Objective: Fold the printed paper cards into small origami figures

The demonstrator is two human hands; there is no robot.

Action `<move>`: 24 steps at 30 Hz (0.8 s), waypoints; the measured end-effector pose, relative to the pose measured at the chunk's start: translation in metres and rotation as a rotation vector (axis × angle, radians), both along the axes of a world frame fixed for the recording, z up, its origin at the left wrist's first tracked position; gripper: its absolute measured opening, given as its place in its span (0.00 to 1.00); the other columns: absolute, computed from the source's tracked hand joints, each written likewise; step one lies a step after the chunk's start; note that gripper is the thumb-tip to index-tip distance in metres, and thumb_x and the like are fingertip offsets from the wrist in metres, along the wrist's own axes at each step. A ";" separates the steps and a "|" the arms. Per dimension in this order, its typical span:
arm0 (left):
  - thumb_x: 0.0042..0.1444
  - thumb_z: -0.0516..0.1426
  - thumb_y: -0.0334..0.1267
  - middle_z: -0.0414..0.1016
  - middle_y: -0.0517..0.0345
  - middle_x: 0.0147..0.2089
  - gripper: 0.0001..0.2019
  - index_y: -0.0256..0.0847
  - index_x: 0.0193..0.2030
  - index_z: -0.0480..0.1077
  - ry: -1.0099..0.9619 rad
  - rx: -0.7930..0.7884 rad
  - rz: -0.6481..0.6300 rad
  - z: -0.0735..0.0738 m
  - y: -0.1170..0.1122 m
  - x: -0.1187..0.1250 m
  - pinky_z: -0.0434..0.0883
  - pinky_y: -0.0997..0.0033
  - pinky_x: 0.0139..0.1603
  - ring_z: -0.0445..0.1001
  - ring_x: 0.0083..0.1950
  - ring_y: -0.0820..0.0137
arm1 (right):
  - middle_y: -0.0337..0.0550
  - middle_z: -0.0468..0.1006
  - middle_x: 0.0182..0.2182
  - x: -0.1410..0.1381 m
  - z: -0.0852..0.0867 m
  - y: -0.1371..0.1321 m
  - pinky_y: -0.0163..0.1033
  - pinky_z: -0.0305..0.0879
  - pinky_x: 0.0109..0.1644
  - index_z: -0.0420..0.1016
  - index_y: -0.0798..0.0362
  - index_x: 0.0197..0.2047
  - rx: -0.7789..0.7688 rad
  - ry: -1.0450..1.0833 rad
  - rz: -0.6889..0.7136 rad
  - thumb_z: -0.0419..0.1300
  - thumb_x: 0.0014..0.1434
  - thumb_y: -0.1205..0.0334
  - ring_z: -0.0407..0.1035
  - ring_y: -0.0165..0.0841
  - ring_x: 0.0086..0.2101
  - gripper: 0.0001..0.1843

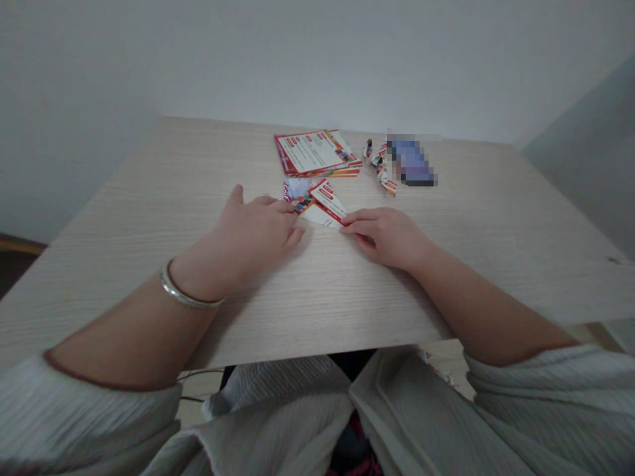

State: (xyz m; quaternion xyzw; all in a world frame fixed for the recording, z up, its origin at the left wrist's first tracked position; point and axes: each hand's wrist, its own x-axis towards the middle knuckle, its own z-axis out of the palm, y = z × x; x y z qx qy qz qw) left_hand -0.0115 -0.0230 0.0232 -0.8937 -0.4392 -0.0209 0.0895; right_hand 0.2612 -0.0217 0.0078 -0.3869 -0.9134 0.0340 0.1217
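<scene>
A folded paper leaflet (322, 213) lies on the table between my hands, with a white face, red edging and a colourful printed part. One flap with red labels is folded over its right side. My left hand (253, 228) rests palm down at the leaflet's left end. Its fingers are spread, the fingertips touching the paper and the little finger sticking out to the left. At the right corner, my right hand (384, 235) pinches the leaflet between thumb and fingers. The fingertips of my left hand cover part of the printed side.
Behind the leaflet lies a stack of similar printed sheets (315, 152). To its right are several small folded paper pieces (381, 168), beside a pixelated phone-like object (413, 162). The pale wooden table (307, 291) meets a wall at the back.
</scene>
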 end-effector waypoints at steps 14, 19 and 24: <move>0.71 0.53 0.45 0.79 0.35 0.54 0.19 0.33 0.56 0.75 -0.145 0.116 0.035 -0.004 0.006 0.005 0.74 0.50 0.59 0.78 0.56 0.50 | 0.50 0.87 0.47 0.003 -0.003 0.004 0.51 0.71 0.62 0.83 0.52 0.42 -0.001 0.042 0.009 0.58 0.67 0.68 0.79 0.42 0.47 0.11; 0.73 0.50 0.34 0.78 0.42 0.63 0.18 0.36 0.63 0.74 -0.021 0.051 -0.239 -0.011 0.014 0.011 0.74 0.53 0.62 0.78 0.60 0.54 | 0.48 0.87 0.46 0.004 -0.004 0.004 0.48 0.72 0.56 0.81 0.50 0.39 -0.029 0.098 -0.018 0.59 0.68 0.66 0.79 0.41 0.46 0.09; 0.72 0.51 0.29 0.81 0.42 0.56 0.14 0.34 0.56 0.76 0.122 0.103 -0.230 -0.007 0.009 0.016 0.77 0.58 0.49 0.82 0.53 0.55 | 0.47 0.88 0.45 -0.002 -0.003 0.001 0.48 0.70 0.55 0.84 0.51 0.43 0.000 0.111 -0.081 0.63 0.66 0.64 0.79 0.43 0.46 0.07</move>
